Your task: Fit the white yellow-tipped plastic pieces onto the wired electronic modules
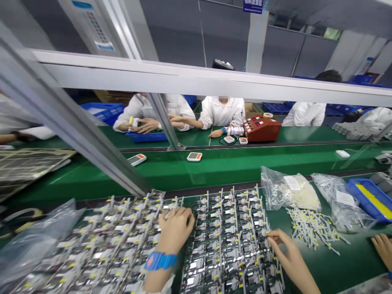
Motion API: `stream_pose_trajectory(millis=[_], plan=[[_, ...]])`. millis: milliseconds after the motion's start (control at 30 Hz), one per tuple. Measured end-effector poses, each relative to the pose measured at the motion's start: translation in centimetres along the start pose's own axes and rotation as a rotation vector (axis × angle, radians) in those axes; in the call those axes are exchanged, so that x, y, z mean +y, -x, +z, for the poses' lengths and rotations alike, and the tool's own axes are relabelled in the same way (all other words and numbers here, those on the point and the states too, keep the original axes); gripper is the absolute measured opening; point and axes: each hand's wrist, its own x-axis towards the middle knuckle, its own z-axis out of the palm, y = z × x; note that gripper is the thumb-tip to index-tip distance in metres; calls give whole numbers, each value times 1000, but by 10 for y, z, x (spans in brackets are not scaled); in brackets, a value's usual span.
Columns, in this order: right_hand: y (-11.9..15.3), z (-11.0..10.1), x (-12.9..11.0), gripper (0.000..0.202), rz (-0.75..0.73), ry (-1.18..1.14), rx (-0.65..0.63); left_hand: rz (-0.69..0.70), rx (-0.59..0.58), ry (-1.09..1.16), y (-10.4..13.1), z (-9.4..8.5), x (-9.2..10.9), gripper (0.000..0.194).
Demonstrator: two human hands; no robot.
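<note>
My left hand (pixel 176 229), with a blue wrist strap (pixel 159 261), bends its fingers down over the upper right corner of the left array of small parts (pixel 104 245). What its fingertips hold is hidden. My right hand (pixel 286 253) has thumb and forefinger close together at the right edge of the second array (pixel 228 241). Whatever lies between them is too small to make out. Both arrays show rows of small grey-and-white assemblies in clear plastic, with grey tubes and yellow tips. A pile of loose white tubes with yellow ends (pixel 312 228) lies right of my right hand.
Clear plastic bags (pixel 290 192) and a blue bin (pixel 373 198) are at the right. Another person's hand (pixel 384 249) rests at the right edge. A metal frame post (pixel 101 147) slants ahead. Beyond the green conveyor belt (pixel 232 161), people in white sit near a red-brown box (pixel 262 128).
</note>
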Motion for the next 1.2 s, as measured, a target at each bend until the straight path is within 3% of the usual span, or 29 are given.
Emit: stream_pose_trajectory(millis=[133, 200, 267, 367, 600, 800, 933, 1067, 1200], plan=[[-2, -17, 36, 23, -58, 198, 213, 29, 48, 56, 4, -2, -1, 22], [-6, -26, 58, 25, -70, 382, 364, 30, 62, 152, 7, -4, -3, 19], [-11, -32, 77, 26, -63, 633, 436, 7, 59, 314, 10, -7, -3, 17], [-23, -36, 96, 26, -23, 887, 443, -51, 4, 614, 17, -15, 1, 19], [-46, -30, 107, 19, 89, 1097, 427, -238, -157, 1353, 31, -29, 23, 30], [-52, -28, 120, 24, 117, 1175, 452, -409, -312, 1906, 42, -32, 27, 25], [-50, -30, 126, 29, 50, 1145, 514, -545, -310, 2194, 49, -40, 32, 17], [-47, -35, 122, 43, -29, 1001, 544, -540, -331, 2297, 51, -48, 39, 19], [-43, -31, 96, 49, -106, 723, 548, -490, -363, 2351, 53, -55, 47, 17]])
